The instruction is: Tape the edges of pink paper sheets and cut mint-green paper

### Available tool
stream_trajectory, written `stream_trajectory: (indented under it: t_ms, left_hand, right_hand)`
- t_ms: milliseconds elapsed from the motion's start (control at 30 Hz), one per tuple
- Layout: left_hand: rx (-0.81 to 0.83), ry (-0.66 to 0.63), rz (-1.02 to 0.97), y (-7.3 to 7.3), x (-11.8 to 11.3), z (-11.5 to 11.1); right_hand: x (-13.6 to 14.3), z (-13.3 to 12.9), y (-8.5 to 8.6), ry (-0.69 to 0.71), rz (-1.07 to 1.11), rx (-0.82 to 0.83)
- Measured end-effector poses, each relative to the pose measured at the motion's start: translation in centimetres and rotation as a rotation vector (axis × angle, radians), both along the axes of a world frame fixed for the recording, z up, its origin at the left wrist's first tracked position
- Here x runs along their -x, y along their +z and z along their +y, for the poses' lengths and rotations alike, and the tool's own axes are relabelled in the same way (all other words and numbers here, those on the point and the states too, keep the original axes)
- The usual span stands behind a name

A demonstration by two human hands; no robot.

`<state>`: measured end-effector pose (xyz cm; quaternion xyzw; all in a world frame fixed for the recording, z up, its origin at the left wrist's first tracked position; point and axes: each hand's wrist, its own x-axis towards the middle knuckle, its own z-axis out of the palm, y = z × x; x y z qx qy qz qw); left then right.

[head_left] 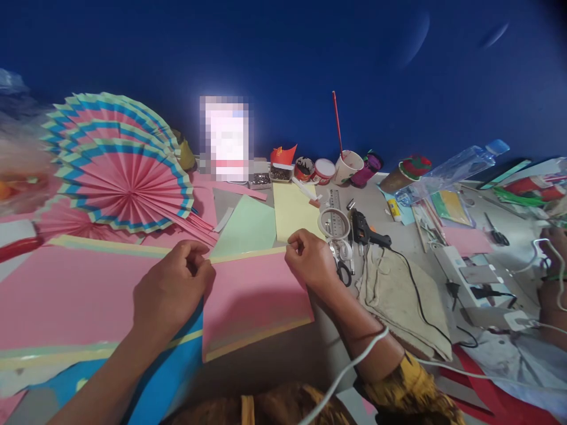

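A pink sheet (pixel 257 301) with yellow strips along its top and bottom edges lies before me. My left hand (pixel 175 286) has thumb and fingers curled together at its upper left corner. At the upper right corner my right hand (pixel 310 257) pinches the yellow-striped edge. Another, wider pink sheet (pixel 80 289) with yellow and green borders lies on the left, partly behind my left forearm. Blue paper (pixel 172 369) shows beneath the sheets. Pale green paper (pixel 245 227) and light yellow paper (pixel 292 209) lie just beyond the pink sheet.
Pleated paper fans (pixel 133 192) stand at the back left, beside a bright blurred screen (pixel 228 141). To the right are tape rolls (pixel 334 223), a glue gun (pixel 370 232), scissors (pixel 343 273), a folded cloth (pixel 398 301) and cables. Another person's hand (pixel 553 251) is at the far right.
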<state>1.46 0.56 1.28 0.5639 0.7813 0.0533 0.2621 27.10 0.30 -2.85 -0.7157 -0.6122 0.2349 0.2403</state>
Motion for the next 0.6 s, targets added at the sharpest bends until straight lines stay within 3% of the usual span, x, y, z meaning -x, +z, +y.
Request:
stream_trajectory:
  t_ms: [600]
  left_hand:
    - [-0.062, -0.004, 0.057, -0.33, -0.65, -0.08]
  right_hand:
    - [0.37, 0.15, 0.47, -0.007, -0.021, -0.005]
